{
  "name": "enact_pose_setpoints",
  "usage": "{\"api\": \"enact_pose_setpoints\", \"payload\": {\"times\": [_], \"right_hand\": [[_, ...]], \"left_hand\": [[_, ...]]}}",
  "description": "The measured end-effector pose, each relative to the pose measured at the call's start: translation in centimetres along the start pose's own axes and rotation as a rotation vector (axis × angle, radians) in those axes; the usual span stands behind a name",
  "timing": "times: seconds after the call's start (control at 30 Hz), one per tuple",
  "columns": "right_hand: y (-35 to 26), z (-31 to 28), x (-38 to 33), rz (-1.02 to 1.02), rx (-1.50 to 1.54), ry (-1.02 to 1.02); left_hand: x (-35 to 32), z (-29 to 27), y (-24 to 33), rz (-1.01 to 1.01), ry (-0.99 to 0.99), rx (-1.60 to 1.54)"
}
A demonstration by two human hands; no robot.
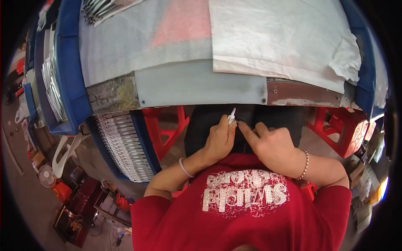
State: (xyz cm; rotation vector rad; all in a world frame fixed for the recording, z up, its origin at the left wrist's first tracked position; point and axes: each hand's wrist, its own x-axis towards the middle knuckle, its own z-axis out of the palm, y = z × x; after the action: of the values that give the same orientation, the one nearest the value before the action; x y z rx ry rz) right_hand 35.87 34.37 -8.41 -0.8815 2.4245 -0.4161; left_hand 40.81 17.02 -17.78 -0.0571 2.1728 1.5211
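Note:
My left hand [221,138] is closed around a small white plastic piece [232,114] with a narrow tip pointing up, held over my lap just below the table's near edge. My right hand [274,144] is beside it, its index finger reaching to the piece's lower side and its other fingers curled. Whether the right fingertips pinch a small part there is too small to make out; the thumb is hidden. To the left below the table, a blue bin [147,144] holds rows of similar-looking white pieces [121,144].
The table's front edge has a grey plate [201,87], with white sheets [276,39] above it. Metal rods [96,9] lie at the far left. A blue tray [71,62] of thin silvery rods [51,83] stands left. Red stools [345,131] stand under the table.

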Motion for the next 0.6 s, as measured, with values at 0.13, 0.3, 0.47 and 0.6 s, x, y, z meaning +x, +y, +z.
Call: {"api": "enact_pose_setpoints", "payload": {"times": [0.13, 0.3, 0.47, 0.6], "right_hand": [[1.7, 2.7, 0.3, 0.242, 0.799, 0.151], [0.8, 1.2, 0.4, 0.257, 0.875, 0.197], [0.3, -0.2, 0.6, 0.021, -0.018, -0.023], [0.7, 0.7, 1.1, 0.114, 0.196, -0.017]], "left_hand": [[0.6, 0.2, -0.8, 0.082, 0.063, 0.031], [0.8, 0.0, -0.8, 0.183, 0.079, 0.035], [0.6, -0.3, -0.2, 0.055, 0.039, -0.03], [1.0, -0.1, -0.5, 0.124, 0.099, -0.026]]}}
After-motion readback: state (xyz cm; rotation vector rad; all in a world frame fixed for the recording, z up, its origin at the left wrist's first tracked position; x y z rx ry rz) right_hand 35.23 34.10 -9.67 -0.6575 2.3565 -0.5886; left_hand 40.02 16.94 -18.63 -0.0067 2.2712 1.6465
